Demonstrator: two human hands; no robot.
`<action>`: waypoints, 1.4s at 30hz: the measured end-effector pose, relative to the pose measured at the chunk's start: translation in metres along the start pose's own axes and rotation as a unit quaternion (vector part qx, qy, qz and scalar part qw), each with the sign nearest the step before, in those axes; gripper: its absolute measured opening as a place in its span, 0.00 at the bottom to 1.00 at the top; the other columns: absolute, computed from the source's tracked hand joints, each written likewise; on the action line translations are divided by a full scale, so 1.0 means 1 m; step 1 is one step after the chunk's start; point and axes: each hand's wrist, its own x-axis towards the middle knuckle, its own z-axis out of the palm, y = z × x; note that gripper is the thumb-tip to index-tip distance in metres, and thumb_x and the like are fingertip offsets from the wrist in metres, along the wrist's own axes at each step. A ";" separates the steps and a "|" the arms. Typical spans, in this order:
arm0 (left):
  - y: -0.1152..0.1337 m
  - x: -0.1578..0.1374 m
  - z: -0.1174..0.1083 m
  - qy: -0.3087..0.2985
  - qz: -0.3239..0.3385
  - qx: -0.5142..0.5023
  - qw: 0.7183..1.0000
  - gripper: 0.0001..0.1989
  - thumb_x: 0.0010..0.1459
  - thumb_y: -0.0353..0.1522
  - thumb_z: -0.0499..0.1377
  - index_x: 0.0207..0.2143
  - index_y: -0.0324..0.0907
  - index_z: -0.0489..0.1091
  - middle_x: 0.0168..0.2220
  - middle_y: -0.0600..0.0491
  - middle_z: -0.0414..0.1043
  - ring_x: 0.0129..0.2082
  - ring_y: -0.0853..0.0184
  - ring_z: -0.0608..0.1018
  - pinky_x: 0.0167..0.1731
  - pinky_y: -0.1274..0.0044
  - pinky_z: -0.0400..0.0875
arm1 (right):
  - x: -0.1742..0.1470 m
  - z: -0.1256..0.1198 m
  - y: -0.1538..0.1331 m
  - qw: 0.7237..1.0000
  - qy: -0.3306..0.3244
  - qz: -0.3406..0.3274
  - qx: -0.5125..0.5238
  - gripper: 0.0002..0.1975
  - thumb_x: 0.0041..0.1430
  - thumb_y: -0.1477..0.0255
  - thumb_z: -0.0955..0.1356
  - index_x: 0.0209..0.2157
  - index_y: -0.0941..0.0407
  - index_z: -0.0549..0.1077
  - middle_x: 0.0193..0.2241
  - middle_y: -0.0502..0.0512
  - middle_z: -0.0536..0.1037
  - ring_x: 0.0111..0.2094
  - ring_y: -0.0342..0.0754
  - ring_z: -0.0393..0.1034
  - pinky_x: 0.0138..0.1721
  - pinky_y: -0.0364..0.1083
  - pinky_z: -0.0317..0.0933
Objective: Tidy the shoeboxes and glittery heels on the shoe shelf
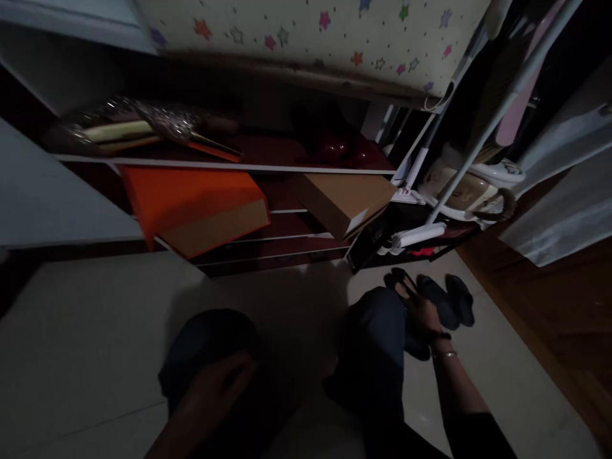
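In dim light, my left hand [222,379] rests on my left knee [205,331], thumb apart from the fingers, holding nothing. My right hand [425,313] reaches down past the outside of my right knee [377,319]. Its fingers, partly in shadow, are closed on a dark shoe [403,280] with a paler inside. A dark bracelet and a thin metal band circle that wrist. Just right of this hand stand a dark slipper [438,301] and another dark slipper [459,299]. Below the hand is a further dark shoe [417,345], half hidden by my leg.
Ahead stands a low dark red shoe rack [268,152]. An orange box [196,197] and a brown cardboard box [349,197] jut from it. Plastic-wrapped items [129,124] lie on its top shelf. A star-patterned cover [310,38] hangs above. Poles [507,108] lean at the right.
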 end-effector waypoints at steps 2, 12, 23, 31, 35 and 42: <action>0.007 0.040 -0.008 -0.036 0.029 -0.048 0.998 0.23 0.64 0.51 0.58 0.27 0.42 0.72 0.29 0.53 0.74 0.31 0.63 0.75 0.33 0.74 0.70 | 0.046 0.006 -0.027 0.998 -0.013 -0.034 0.043 0.10 0.66 0.73 0.66 0.33 0.58 0.78 0.33 0.63 0.82 0.36 0.53 0.77 0.39 0.49 0.66; 0.065 0.163 -0.043 -0.035 0.075 -0.254 0.964 0.26 0.55 0.55 0.64 0.25 0.42 0.65 0.22 0.57 0.60 0.23 0.71 0.61 0.25 0.78 0.53 | 0.082 0.077 -0.236 0.845 -0.387 -0.198 0.313 0.22 0.61 0.51 0.73 0.27 0.56 0.73 0.21 0.47 0.71 0.23 0.40 0.64 0.26 0.41 0.61; 0.115 0.153 -0.103 -0.205 0.271 -0.397 0.852 0.46 0.52 0.75 0.39 0.13 0.44 0.53 0.10 0.55 0.45 0.13 0.73 0.52 0.18 0.73 0.42 | 0.087 -0.017 -0.268 0.515 -0.495 -0.352 0.604 0.41 0.57 0.28 0.59 0.19 0.52 0.58 0.15 0.40 0.52 0.16 0.37 0.42 0.19 0.42 0.41; 0.091 0.166 -0.090 -0.236 0.246 -0.372 0.863 0.40 0.63 0.66 0.46 0.16 0.43 0.49 0.13 0.58 0.42 0.14 0.75 0.47 0.17 0.75 0.39 | 0.095 0.023 -0.260 0.467 -0.570 -0.326 0.593 0.43 0.48 0.23 0.50 0.18 0.51 0.53 0.15 0.39 0.50 0.15 0.35 0.38 0.17 0.41 0.35; 0.092 0.168 -0.088 -0.265 0.255 -0.387 0.845 0.38 0.68 0.62 0.46 0.17 0.43 0.47 0.13 0.59 0.40 0.14 0.75 0.46 0.16 0.77 0.40 | 0.094 0.023 -0.261 0.451 -0.577 -0.328 0.596 0.43 0.46 0.23 0.48 0.18 0.51 0.53 0.15 0.39 0.50 0.15 0.34 0.39 0.16 0.40 0.35; 0.094 0.163 -0.089 -0.279 0.272 -0.398 0.830 0.40 0.64 0.62 0.53 0.17 0.42 0.47 0.13 0.60 0.40 0.14 0.77 0.46 0.16 0.78 0.40 | 0.090 0.019 -0.263 0.445 -0.574 -0.343 0.596 0.43 0.46 0.23 0.47 0.18 0.52 0.52 0.15 0.39 0.50 0.15 0.34 0.38 0.16 0.40 0.35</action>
